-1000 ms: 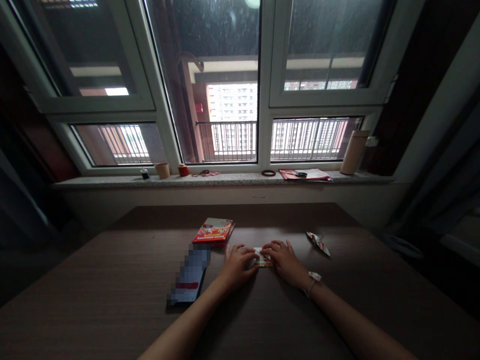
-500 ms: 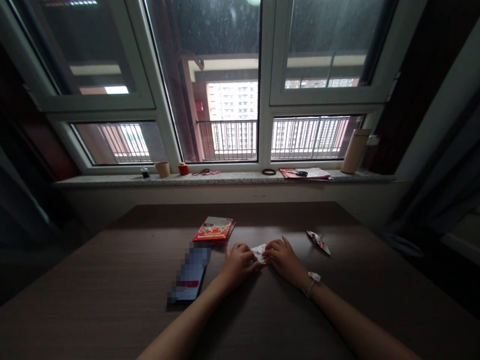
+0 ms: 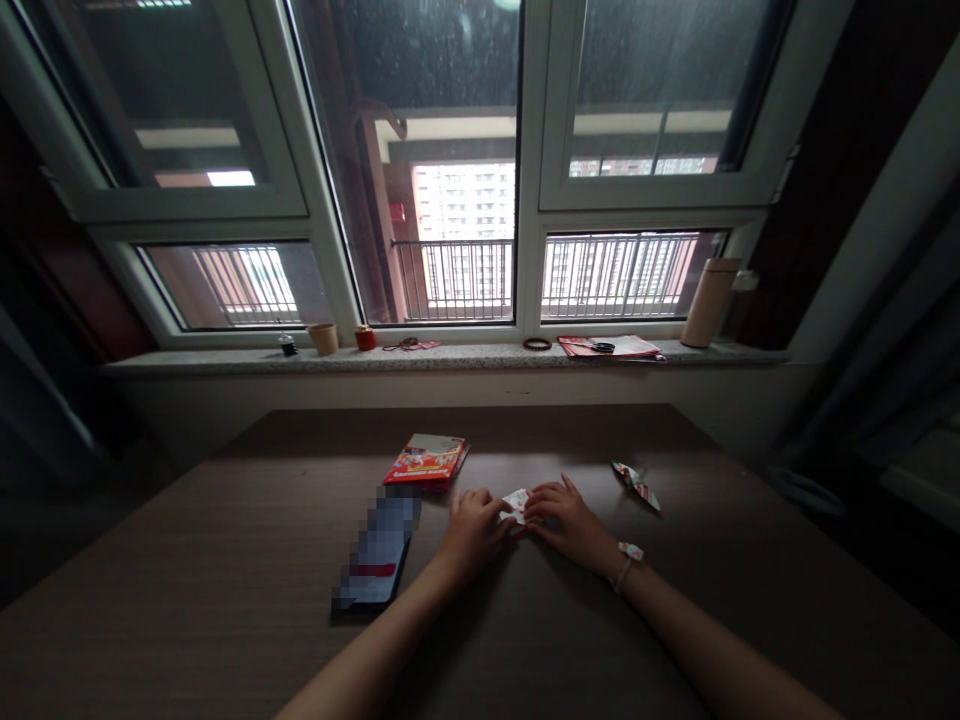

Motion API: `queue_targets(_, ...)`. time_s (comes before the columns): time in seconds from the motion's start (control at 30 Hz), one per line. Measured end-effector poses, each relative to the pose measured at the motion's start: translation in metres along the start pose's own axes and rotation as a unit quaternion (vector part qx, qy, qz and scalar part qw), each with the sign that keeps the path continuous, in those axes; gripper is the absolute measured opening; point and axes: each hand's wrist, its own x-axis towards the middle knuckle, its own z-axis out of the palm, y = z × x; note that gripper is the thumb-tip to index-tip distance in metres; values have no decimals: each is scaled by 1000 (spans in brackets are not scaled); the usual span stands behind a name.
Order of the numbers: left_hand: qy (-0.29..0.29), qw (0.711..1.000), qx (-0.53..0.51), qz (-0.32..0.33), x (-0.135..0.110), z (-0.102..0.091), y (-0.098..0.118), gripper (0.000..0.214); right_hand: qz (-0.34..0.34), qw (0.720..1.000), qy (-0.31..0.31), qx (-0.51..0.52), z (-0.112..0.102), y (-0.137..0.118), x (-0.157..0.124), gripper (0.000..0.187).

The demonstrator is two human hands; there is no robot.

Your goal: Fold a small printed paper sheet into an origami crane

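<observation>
My left hand [image 3: 472, 528] and my right hand [image 3: 568, 518] meet over a small folded piece of patterned paper [image 3: 516, 503] on the brown wooden table [image 3: 225, 600]. Both hands pinch the paper with curled fingers, and one corner of it sticks up between them. A bracelet is on my right wrist. A finished folded paper shape [image 3: 637, 484] lies to the right of my right hand. A red pack of paper [image 3: 426, 460] lies just beyond my left hand.
A dark flat phone-like object [image 3: 379, 550] lies left of my left arm. On the stone windowsill [image 3: 465, 357] stand small cups [image 3: 324, 339], a red booklet with scissors [image 3: 609, 347] and a tall beige bottle [image 3: 710, 302]. Windows are behind it.
The paper lay flatter under my fingers a second ago. Its edge has been folded up and my hands have drawn closer together over it.
</observation>
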Motion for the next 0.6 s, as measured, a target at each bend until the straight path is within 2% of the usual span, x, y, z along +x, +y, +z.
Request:
queue_targets(0.23, 20, 999, -25, 36, -5, -4, -2, 41, -3, 1000, 3, 16, 3, 3, 1, 12)
queue_targets(0.43, -2, 1000, -14, 10, -3, 2, -7, 27, 5, 1000, -5, 27, 3, 6, 1, 15)
queue_targets(0.6, -1, 1000, -15, -17, -2, 4, -8, 27, 22, 999, -2, 27, 4, 5, 1, 16)
